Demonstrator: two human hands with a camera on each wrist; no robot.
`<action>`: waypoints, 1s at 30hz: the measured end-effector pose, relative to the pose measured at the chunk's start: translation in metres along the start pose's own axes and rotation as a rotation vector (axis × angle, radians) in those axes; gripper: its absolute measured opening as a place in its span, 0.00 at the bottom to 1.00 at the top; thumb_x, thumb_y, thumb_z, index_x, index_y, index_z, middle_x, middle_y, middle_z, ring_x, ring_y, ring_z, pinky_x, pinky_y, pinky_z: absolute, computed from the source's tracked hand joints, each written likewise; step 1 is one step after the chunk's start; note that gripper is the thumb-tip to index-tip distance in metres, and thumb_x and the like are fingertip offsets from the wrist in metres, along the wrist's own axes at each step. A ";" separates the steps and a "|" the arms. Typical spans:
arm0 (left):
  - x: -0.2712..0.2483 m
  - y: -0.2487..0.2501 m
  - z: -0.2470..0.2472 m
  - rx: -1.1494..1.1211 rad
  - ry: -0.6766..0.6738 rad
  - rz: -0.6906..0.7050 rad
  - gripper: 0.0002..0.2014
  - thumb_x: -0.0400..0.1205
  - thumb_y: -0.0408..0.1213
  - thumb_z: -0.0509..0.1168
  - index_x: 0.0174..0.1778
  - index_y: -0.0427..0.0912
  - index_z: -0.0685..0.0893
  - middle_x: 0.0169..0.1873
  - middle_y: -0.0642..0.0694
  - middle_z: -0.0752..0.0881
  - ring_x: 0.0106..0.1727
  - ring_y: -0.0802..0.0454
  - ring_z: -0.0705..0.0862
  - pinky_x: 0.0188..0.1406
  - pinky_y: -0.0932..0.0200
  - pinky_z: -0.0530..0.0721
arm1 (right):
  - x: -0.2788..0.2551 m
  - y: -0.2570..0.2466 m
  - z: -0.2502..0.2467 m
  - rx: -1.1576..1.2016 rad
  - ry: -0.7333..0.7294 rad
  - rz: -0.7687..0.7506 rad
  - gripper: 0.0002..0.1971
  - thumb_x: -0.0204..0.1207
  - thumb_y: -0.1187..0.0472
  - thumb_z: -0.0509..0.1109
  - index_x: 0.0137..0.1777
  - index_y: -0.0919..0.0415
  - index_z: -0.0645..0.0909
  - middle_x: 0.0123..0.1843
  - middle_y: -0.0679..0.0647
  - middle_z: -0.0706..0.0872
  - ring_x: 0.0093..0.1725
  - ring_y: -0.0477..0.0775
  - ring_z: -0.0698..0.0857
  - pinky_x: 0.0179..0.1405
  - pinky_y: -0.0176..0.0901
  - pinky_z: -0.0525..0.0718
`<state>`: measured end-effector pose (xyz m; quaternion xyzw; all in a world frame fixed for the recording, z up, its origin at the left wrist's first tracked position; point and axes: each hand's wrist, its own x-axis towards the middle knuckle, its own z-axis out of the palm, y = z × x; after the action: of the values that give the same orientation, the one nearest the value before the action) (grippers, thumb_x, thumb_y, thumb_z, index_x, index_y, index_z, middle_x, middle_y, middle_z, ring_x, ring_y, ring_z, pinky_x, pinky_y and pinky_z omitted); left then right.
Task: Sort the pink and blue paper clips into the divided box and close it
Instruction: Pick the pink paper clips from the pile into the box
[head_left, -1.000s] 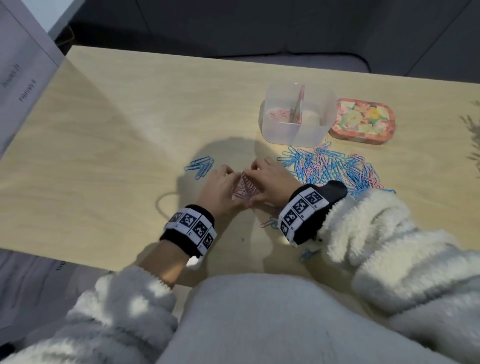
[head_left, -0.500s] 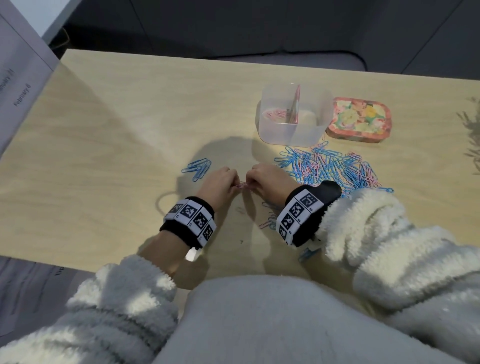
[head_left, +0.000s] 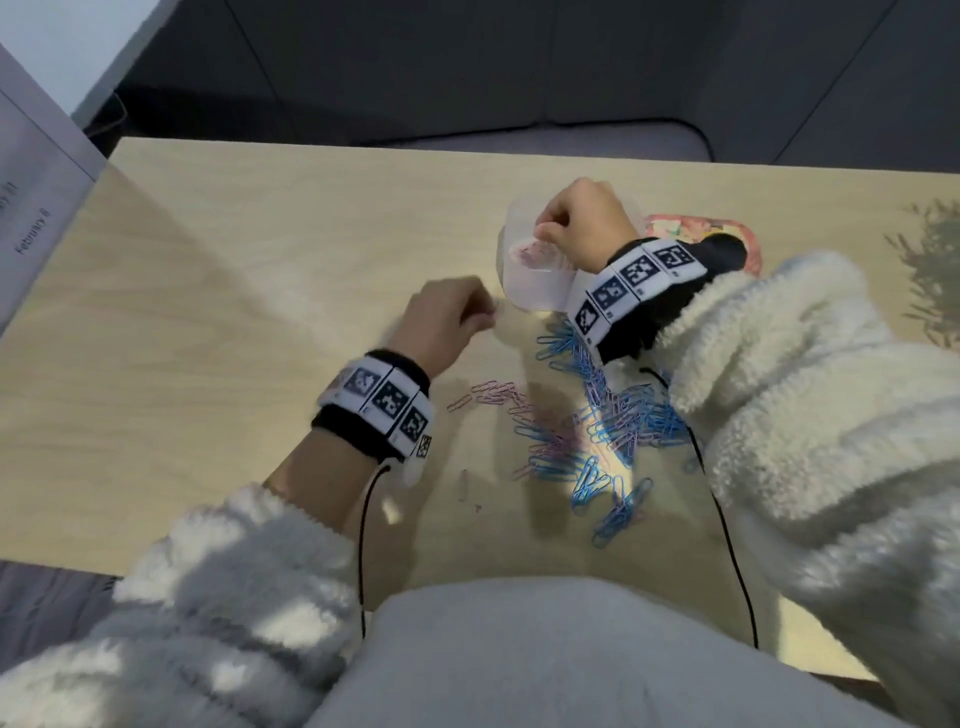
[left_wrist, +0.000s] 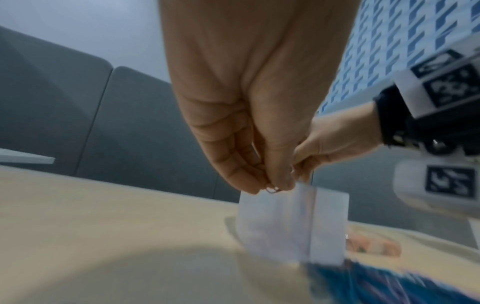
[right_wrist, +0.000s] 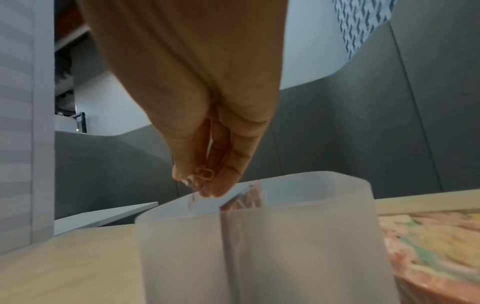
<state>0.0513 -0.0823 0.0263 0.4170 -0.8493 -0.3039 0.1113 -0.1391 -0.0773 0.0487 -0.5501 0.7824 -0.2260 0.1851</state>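
Note:
The translucent divided box (head_left: 535, 291) stands open at the back of the wooden table (head_left: 208, 338). Pink clips (head_left: 527, 254) lie in its left compartment. My right hand (head_left: 545, 234) hovers over that compartment and pinches a few pink paper clips (right_wrist: 205, 173) at its fingertips (right_wrist: 223, 185), just above the rim of the box (right_wrist: 259, 236). My left hand (head_left: 485, 314) hangs left of the box with its fingers curled, pinching one small paper clip (left_wrist: 271, 190). A mixed pile of blue and pink clips (head_left: 613, 415) lies in front of the box (left_wrist: 291, 224).
The floral lid (head_left: 748, 244) lies flat to the right of the box, partly behind my right wrist. A printed sheet (head_left: 31, 223) leans at the table's left end. Thin black cables (head_left: 727, 545) run from both wristbands across the near edge.
Both hands have left the middle of the table. The right hand carried pink clips up over the box's left compartment; the left hand followed toward the box.

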 end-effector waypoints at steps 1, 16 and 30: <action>0.011 0.008 -0.005 -0.008 0.049 0.016 0.04 0.75 0.33 0.70 0.43 0.37 0.85 0.41 0.41 0.88 0.43 0.48 0.81 0.47 0.56 0.77 | 0.001 0.001 0.001 0.014 -0.005 0.005 0.09 0.76 0.63 0.69 0.49 0.66 0.88 0.52 0.62 0.90 0.56 0.59 0.85 0.58 0.44 0.80; 0.126 0.053 0.004 0.517 -0.233 0.082 0.10 0.81 0.30 0.61 0.53 0.34 0.86 0.52 0.31 0.86 0.54 0.33 0.83 0.53 0.47 0.79 | -0.012 0.008 -0.002 0.104 -0.033 0.033 0.14 0.76 0.69 0.57 0.45 0.67 0.86 0.47 0.67 0.87 0.50 0.68 0.83 0.52 0.53 0.82; -0.012 -0.013 -0.024 0.242 -0.161 0.051 0.06 0.78 0.33 0.64 0.48 0.44 0.85 0.43 0.48 0.82 0.40 0.50 0.81 0.44 0.57 0.77 | -0.089 0.016 0.067 -0.008 -0.341 -0.114 0.11 0.74 0.65 0.67 0.55 0.66 0.82 0.55 0.62 0.84 0.57 0.63 0.81 0.52 0.45 0.73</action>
<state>0.0775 -0.0896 0.0383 0.3796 -0.8964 -0.2290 -0.0006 -0.0868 0.0015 -0.0122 -0.6245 0.7082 -0.1363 0.2999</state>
